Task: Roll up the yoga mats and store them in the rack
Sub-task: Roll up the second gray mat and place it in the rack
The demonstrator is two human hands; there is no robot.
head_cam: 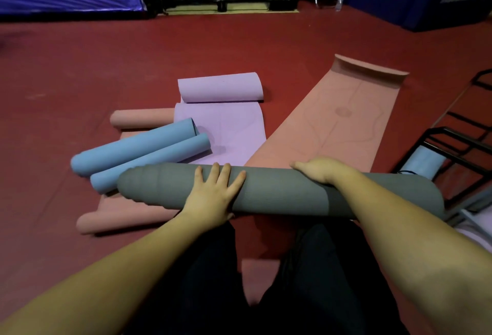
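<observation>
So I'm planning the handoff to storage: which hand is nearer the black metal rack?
Right. The right hand grips the rolled grey mat toward the black metal rack; the left hand presses it farther away.

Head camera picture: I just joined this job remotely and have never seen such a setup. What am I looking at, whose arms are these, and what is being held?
There is no machine here. A person wears one camera on the head, looking down at their own bare arms. The left hand lies with straight fingers on a rolled grey mat; the right hand curls over its top. On the red floor lie two blue rolls, a half-rolled purple mat and a flat pink mat. At the right stands a black rack, with one blue roll already inside.
</observation>
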